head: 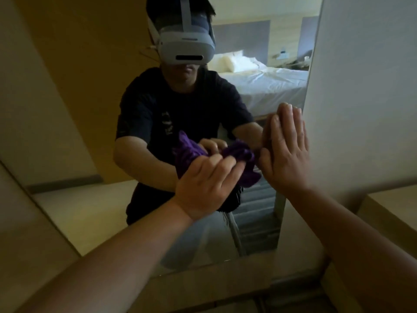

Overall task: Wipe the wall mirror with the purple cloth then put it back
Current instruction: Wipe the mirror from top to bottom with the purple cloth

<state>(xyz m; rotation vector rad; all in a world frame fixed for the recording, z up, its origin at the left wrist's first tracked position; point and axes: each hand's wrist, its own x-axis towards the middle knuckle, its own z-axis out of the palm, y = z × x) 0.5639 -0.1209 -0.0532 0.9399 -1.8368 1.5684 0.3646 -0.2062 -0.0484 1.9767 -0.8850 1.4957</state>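
The wall mirror (90, 109) fills most of the view and reflects a person in a dark shirt wearing a headset. My left hand (207, 184) presses the crumpled purple cloth (243, 163) flat against the glass near the mirror's middle. My right hand (286, 150) rests open-palmed on the glass at the mirror's right edge, fingers together and pointing up. The cloth bunches out past my left fingertips, and its reflection shows just above them.
A pale wall panel (365, 86) borders the mirror on the right. A light wooden ledge (394, 213) sits low at the right. A bed with white sheets (266, 84) shows in the reflection behind the person.
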